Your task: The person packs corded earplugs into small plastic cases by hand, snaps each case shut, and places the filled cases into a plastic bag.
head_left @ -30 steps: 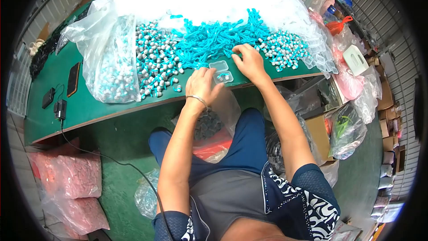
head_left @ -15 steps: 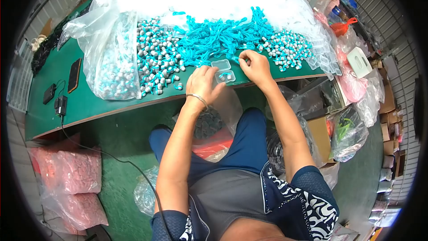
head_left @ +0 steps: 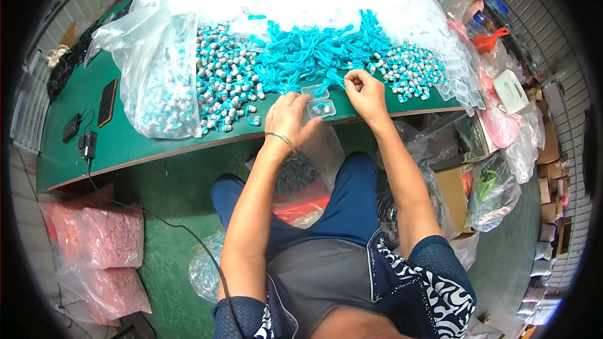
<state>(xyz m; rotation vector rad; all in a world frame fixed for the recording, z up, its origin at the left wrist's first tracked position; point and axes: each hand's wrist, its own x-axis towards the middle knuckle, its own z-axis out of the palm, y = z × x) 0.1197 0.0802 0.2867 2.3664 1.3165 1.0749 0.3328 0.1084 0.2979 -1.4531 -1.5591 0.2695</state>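
My right hand [head_left: 365, 95] pinches a blue cord bundle [head_left: 331, 80] at the front of the pile of blue cords [head_left: 301, 53]. My left hand [head_left: 287, 119] rests at the table edge, its thumb apart from its fingers, beside a small open clear box [head_left: 321, 109]. Small blue and white pieces lie in the box's near half; the lid half [head_left: 315, 93] is tipped back behind it. Left of the cords spreads a heap of grey-striped beads with blue ends [head_left: 229, 78]. Smaller blue and white beads [head_left: 411, 72] are heaped to the right.
On the green table [head_left: 125, 150] stand a clear bag of beads [head_left: 164, 97], a phone [head_left: 108, 102] and a black adapter [head_left: 87, 144]. White plastic covers the back. Pink bags [head_left: 113, 238] lie on the floor at left, and a cable hangs over my left arm.
My right hand has closed on a blue cord bundle and drawn it forward out of the pile, beside the clear box. My left hand has stayed by the box.
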